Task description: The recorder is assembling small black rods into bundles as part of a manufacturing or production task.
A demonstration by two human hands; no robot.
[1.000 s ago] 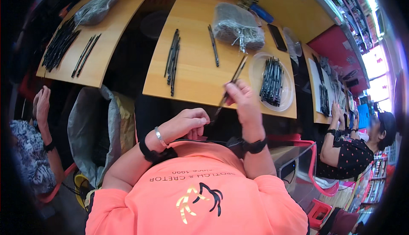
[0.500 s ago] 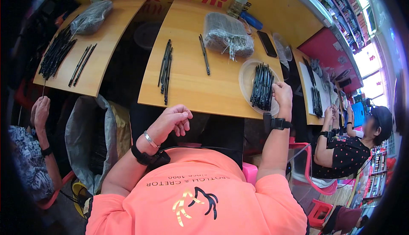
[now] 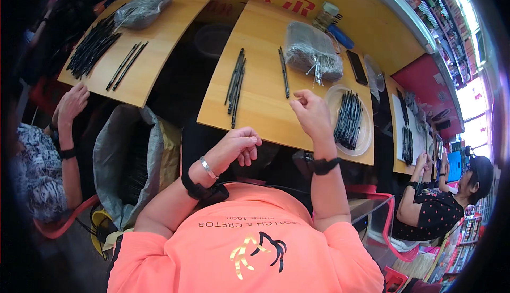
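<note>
Across the middle, a wood-toned worktop (image 3: 260,102). Lower and to the left, a grey sack (image 3: 109,149), upright and open, dark inside. Toward the back of the worktop, a clear plastic bag (image 3: 308,40), stuffed full. At the right front corner, a round clear tub (image 3: 365,133). At the front edge, a left hand (image 3: 239,147), fingers curled inward, thumb close to the index finger; cannot tell whether pinching anything. Above the worktop, just left of the tub, a right hand (image 3: 313,112), fingers bent and loosely gathered; likewise cannot tell whether pinching anything. Inside the tub, a bundle of slim black rods (image 3: 349,120), packed side by side. Toward the left edge, a loose group of black rods (image 3: 236,88). Between group and bag, near the right fingertips, a single black rod (image 3: 283,72).
</note>
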